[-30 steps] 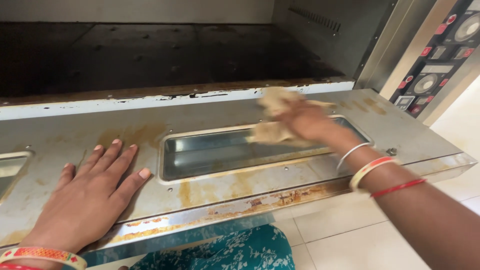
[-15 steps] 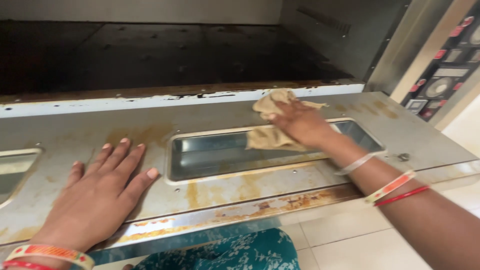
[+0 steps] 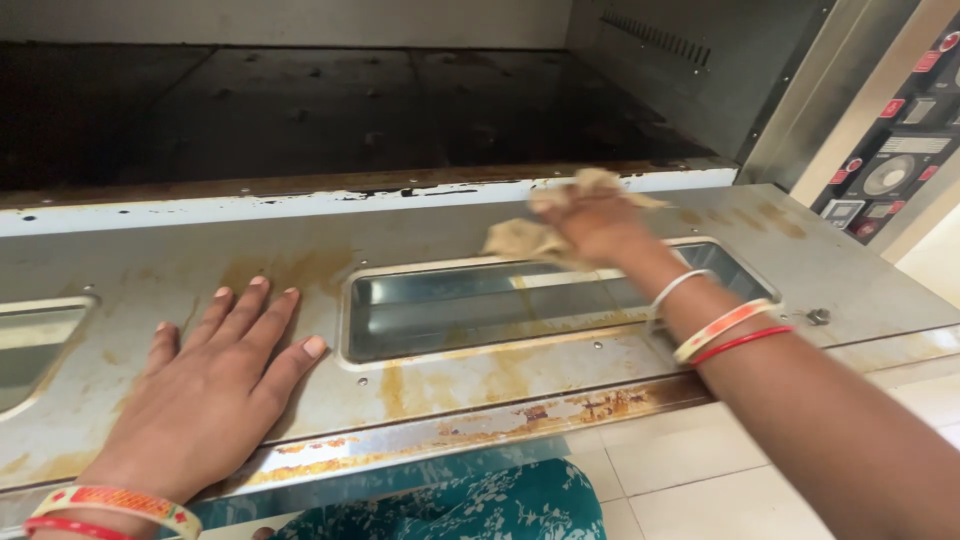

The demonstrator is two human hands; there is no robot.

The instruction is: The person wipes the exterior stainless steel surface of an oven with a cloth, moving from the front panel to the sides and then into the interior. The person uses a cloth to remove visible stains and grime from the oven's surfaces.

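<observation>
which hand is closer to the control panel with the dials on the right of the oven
Right. The right hand, gripping a tan cloth, is on the open oven door near its right end, toward the control panel. The left hand lies flat far across the door, much farther away.

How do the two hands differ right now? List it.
The left hand lies flat and open, fingers spread, on the stained oven door; the right hand is closed around a tan cloth. The left hand is sharp, the right hand blurred. The left hand sits near the door's front edge, the right hand near its hinge. Both wrists wear bangles.
</observation>
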